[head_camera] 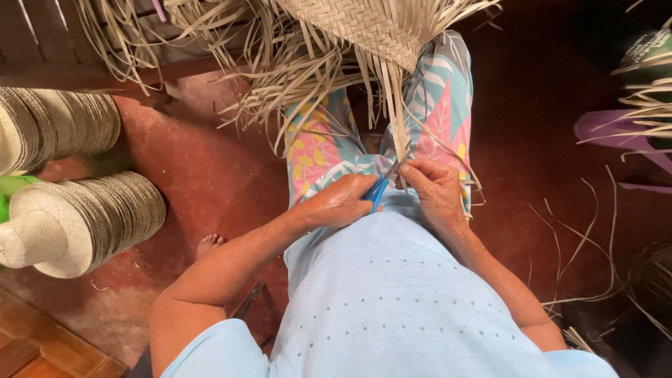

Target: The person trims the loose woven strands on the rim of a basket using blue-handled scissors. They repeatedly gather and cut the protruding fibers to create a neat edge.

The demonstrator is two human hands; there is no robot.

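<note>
Spanning the frame: red floor [210, 168], worn pale in patches. Stacked at far left: two piles of woven hats [77, 217], lying on their sides. Hanging over patterned trousers [441, 105] at top centre: partly woven straw piece [371, 28], loose strands [392, 112] trailing down toward the lap. Scattered at right on the floor: stray straw strips [595, 238]. Left hand [341, 201]: closed around blue-handled scissors [381, 185], blades pointing up toward the strands. Right hand [437, 189]: fingers pinched narrow on the strand ends, just beside the scissor blades. Contact between blades and strands: cannot tell.
</note>
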